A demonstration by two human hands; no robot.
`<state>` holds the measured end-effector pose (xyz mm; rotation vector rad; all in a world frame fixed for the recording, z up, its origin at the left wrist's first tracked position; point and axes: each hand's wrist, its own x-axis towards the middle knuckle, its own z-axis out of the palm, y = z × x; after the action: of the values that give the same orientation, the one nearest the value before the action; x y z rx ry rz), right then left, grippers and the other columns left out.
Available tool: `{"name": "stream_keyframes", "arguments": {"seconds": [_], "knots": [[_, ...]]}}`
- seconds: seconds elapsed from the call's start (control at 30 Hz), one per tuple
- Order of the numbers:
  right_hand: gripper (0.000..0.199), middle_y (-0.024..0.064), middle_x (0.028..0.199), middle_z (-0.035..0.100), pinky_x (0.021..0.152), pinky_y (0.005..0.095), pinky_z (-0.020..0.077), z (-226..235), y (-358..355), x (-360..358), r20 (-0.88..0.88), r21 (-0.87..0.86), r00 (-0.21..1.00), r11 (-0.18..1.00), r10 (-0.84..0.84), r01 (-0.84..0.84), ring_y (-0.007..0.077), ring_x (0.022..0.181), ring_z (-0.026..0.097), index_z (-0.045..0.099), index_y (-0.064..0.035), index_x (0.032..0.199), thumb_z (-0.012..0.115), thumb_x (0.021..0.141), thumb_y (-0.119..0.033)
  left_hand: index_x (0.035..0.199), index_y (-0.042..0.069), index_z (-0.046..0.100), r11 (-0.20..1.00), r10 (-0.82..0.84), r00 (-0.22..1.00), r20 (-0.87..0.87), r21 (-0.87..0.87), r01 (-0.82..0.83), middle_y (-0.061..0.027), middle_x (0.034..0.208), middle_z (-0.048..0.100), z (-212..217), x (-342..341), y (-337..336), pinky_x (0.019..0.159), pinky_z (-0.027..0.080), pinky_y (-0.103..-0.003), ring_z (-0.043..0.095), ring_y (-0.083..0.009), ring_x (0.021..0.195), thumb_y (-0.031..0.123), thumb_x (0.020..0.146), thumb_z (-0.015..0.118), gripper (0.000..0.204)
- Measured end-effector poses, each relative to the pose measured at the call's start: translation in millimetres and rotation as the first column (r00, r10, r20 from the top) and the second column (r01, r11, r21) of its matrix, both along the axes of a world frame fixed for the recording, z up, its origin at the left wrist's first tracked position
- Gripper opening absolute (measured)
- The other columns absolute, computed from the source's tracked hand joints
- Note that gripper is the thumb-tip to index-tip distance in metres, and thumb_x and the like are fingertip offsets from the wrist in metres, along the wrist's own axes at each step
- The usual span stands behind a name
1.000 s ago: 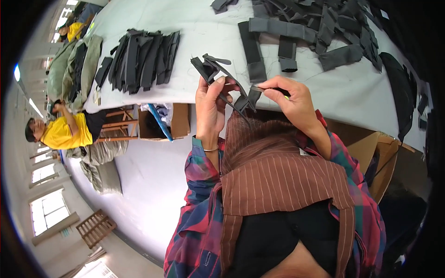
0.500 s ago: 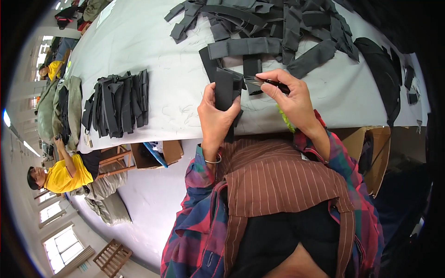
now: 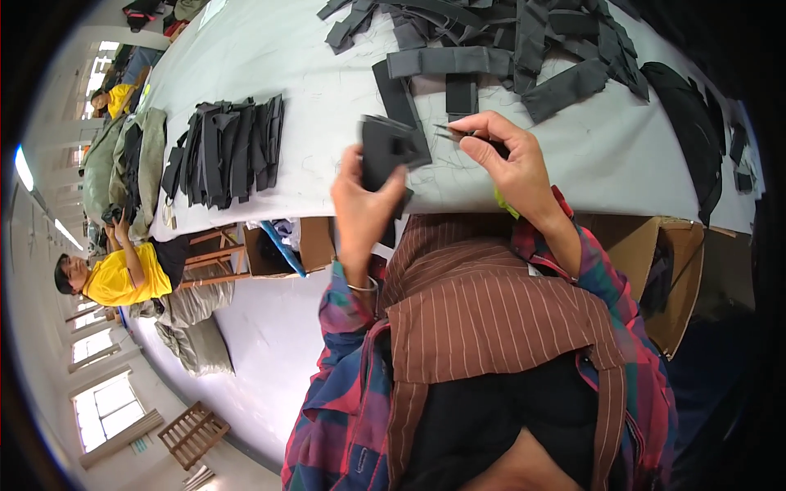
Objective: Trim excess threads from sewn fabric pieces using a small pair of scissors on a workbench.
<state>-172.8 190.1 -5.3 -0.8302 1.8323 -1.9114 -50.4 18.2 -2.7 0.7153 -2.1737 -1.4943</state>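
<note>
My left hand (image 3: 360, 209) grips a bundle of folded dark grey fabric strips (image 3: 381, 155) over the table's near edge. The bundle is tilted and slightly blurred, and one end hangs below my fingers. To its right, my right hand (image 3: 516, 168) is closed around small black-handled thread snips (image 3: 453, 133). Their two metal points face left, parted and clear of the bundle. Just beyond my hands lie a single slanting strip (image 3: 399, 94) and a short upright one (image 3: 462, 95).
A loose heap of dark strips (image 3: 532, 57) covers the far table (image 3: 323, 98). At left stands a neat row of strips (image 3: 229, 151). Black cloth (image 3: 688, 139) lies at right. Cardboard boxes (image 3: 684, 286) sit below the edge. A person in yellow (image 3: 131, 277) is at far left.
My left hand has drawn the bundle left, away from the snips, and tilted it. The right hand keeps its hold on the snips. The whole view has shifted slightly.
</note>
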Motion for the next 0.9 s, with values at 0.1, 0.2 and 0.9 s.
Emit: {"name": "stream_keyframes", "arguments": {"seconds": [0.1,0.2,0.9], "knots": [[0.016,-0.0011,0.079,0.062,0.068,0.0197,0.0421,-7.7,8.1,2.3,0.013,-0.036,0.998,0.998,-0.057,0.057,0.0052,0.074,0.052,0.066,-0.0049,0.101,0.065,0.087,-0.011,0.102,0.002,0.055,0.914,0.162,0.969,-0.187,0.399,-0.076,-0.0056,0.080,0.062,15.7,23.6,-36.5,0.060,0.047,-0.026,0.058,-0.0127,0.062,0.011,0.083,0.068,0.024],[0.018,-0.0026,0.077,0.058,0.064,0.0206,0.0407,-30.9,13.4,1.3,-0.011,-0.078,0.996,0.993,-0.091,0.090,0.0053,0.072,0.050,0.065,-0.0044,0.102,0.066,0.085,-0.009,0.094,0.005,0.059,0.608,0.431,0.834,-0.344,0.794,0.014,-0.0058,0.084,0.064,26.7,58.9,-65.7,0.062,0.047,-0.026,0.058,-0.0147,0.070,0.020,0.089,0.062,0.016],[0.016,0.0018,0.077,0.063,0.067,0.0236,0.0434,-77.7,25.6,-4.5,-0.270,0.179,0.963,0.982,-0.015,0.066,0.0080,0.071,0.053,0.063,-0.0015,0.099,0.065,0.083,-0.005,0.089,0.007,0.057,0.742,0.438,0.882,-0.176,0.624,-0.244,0.0003,0.076,0.055,40.1,124.1,-79.0,0.039,0.031,-0.020,0.045,-0.0060,0.052,0.025,0.088,0.061,0.018]]}}
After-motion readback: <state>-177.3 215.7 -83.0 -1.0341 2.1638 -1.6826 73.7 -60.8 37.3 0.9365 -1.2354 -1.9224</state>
